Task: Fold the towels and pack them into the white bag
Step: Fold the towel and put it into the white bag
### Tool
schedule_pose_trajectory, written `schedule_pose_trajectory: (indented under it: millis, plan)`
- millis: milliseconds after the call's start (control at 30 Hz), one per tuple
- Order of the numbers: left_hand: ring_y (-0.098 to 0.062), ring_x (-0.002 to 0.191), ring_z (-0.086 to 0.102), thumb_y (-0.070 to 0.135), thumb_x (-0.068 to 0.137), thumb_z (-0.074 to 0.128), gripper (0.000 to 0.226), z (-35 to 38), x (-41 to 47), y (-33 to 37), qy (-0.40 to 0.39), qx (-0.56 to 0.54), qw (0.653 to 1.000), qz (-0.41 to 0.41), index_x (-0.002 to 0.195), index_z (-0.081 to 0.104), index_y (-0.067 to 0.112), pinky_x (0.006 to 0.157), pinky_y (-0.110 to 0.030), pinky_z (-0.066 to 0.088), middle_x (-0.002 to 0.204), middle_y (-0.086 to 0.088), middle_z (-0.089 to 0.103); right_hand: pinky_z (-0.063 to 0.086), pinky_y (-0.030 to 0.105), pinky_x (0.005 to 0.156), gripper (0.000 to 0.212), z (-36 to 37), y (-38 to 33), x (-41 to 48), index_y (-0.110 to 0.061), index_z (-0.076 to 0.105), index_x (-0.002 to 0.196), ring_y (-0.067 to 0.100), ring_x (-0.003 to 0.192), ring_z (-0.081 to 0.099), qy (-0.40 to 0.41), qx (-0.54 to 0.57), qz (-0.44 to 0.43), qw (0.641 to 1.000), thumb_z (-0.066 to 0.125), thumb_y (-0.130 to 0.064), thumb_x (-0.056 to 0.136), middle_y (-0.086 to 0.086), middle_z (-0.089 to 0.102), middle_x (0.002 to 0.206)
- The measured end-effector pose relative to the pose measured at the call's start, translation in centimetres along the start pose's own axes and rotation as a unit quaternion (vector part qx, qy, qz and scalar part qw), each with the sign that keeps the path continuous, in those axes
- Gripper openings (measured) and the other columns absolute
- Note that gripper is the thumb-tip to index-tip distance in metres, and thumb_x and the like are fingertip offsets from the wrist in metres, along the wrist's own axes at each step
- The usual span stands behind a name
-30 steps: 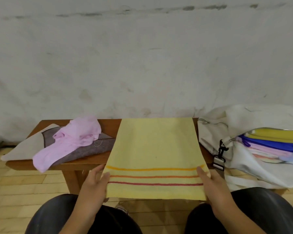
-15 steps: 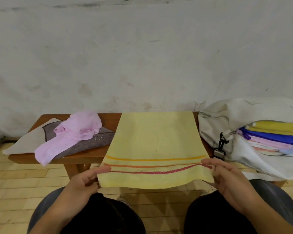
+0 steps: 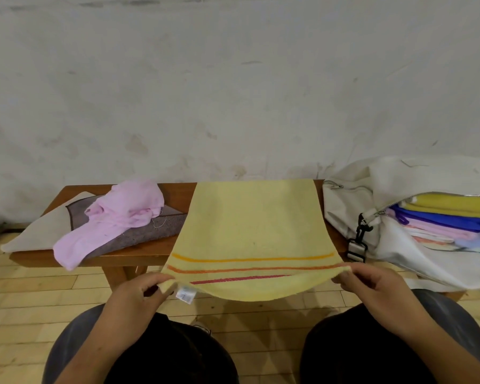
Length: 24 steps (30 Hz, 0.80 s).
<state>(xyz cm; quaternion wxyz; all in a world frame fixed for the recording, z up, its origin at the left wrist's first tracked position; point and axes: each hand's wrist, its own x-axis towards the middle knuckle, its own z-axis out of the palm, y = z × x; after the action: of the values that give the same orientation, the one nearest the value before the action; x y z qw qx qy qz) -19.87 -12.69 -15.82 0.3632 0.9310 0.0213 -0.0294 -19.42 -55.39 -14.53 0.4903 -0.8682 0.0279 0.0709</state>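
Note:
A pale yellow towel with orange and red stripes lies spread across the wooden bench, its near end lifted off the edge. My left hand pinches the near left corner, where a white label hangs. My right hand pinches the near right corner. The near hem sags between them. The white bag lies open on the bench's right end, with several folded towels inside it.
A crumpled pink towel lies on a grey cloth and a beige cloth at the bench's left end. A stained wall stands close behind the bench. My knees and wooden floor are below.
Both hands have gone from resting on the towel's near edge to pinching its corners and have lifted that end up. The hem now folds over and the label shows.

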Motion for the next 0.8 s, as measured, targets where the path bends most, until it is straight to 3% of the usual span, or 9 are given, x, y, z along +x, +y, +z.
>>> schedule_pose_trajectory:
  millis: [133,233,333,367,433,500,567,667,800]
  plan:
    - [0.008,0.115,0.039,0.057,0.096,0.052,0.016,0.5,0.2,-0.7,-0.008,0.085,0.995,0.051,0.092,0.067,0.054,0.093,-0.023,0.040,0.118,0.037,0.045,0.041,0.021,0.107,0.020,0.6,1.6,0.1,-0.050,0.074,0.102,-0.008,0.137,0.042,0.031,-0.163,-0.119,0.979,0.056,-0.047,0.096,-0.030,0.048,0.146]
    - [0.004,0.134,0.033,0.059,0.095,0.044,0.034,0.6,0.1,0.4,0.032,0.091,0.984,0.150,0.108,0.073,0.046,0.105,-0.016,0.032,0.142,0.033,0.044,0.037,0.025,0.112,0.022,1.0,1.1,0.3,-0.033,0.076,0.109,0.002,0.147,0.034,0.127,-0.161,-0.196,0.959,0.061,-0.030,0.093,-0.019,0.042,0.156]
    - [0.007,0.126,0.050,0.048,0.103,0.045,0.029,0.1,0.5,3.1,0.079,-0.007,0.987,0.139,0.116,0.071,0.040,0.102,-0.013,0.040,0.127,0.031,0.061,0.038,0.008,0.105,0.023,1.3,-1.5,0.3,-0.023,0.074,0.112,0.000,0.133,0.051,0.169,-0.085,-0.200,0.961,0.057,-0.023,0.097,-0.023,0.065,0.131]
    - [0.011,0.119,0.054,0.046,0.103,0.046,0.028,0.0,0.8,3.8,0.086,-0.029,0.987,0.133,0.114,0.071,0.040,0.098,-0.013,0.042,0.119,0.032,0.065,0.042,0.004,0.092,0.022,1.4,-2.2,0.4,-0.020,0.073,0.106,0.001,0.117,0.061,0.186,-0.074,-0.194,0.960,0.054,-0.028,0.100,-0.015,0.073,0.115]
    - [0.009,0.102,0.061,0.045,0.104,0.045,0.027,-0.1,1.6,5.0,0.092,-0.028,0.985,0.142,0.105,0.071,0.037,0.088,-0.012,0.046,0.102,0.026,0.069,0.046,0.013,0.065,0.034,1.3,-3.1,1.0,-0.017,0.065,0.092,0.013,0.085,0.063,0.196,-0.071,-0.177,0.962,0.047,-0.043,0.104,-0.003,0.070,0.080]
    - [-0.005,0.082,0.065,0.046,0.104,0.042,0.027,-0.1,2.5,5.7,0.086,-0.012,0.986,0.142,0.093,0.064,0.034,0.066,-0.018,0.047,0.085,0.014,0.068,0.044,0.024,0.057,0.031,1.2,-3.2,1.9,-0.023,0.057,0.086,0.015,0.069,0.059,0.169,-0.095,-0.166,0.967,0.043,-0.044,0.104,-0.003,0.061,0.067]
    - [-0.009,0.072,0.062,0.047,0.101,0.039,0.025,0.1,3.4,5.4,0.082,0.006,0.989,0.123,0.086,0.055,0.033,0.057,-0.020,0.043,0.078,0.013,0.065,0.044,0.028,0.057,0.028,1.3,-2.6,2.7,-0.026,0.053,0.083,0.014,0.064,0.058,0.120,-0.136,-0.146,0.972,0.041,-0.043,0.101,-0.002,0.058,0.063]
    - [-0.005,0.070,0.061,0.050,0.101,0.037,0.029,1.0,4.1,4.1,0.044,0.050,0.995,0.074,0.088,0.054,0.031,0.061,-0.022,0.046,0.073,0.011,0.065,0.048,0.026,0.062,0.034,2.0,-1.2,3.1,-0.027,0.053,0.083,0.010,0.066,0.060,0.006,-0.193,-0.081,0.978,0.035,-0.048,0.101,-0.002,0.063,0.067]
    - [-0.005,0.063,0.055,0.049,0.103,0.042,0.041,2.3,3.4,2.6,-0.106,0.070,0.992,0.002,0.081,0.054,0.016,0.071,-0.031,0.047,0.066,0.008,0.061,0.052,0.030,0.077,0.036,2.7,0.5,1.8,-0.026,0.061,0.090,0.006,0.072,0.063,-0.110,-0.205,0.015,0.973,0.035,-0.044,0.106,-0.002,0.068,0.079]
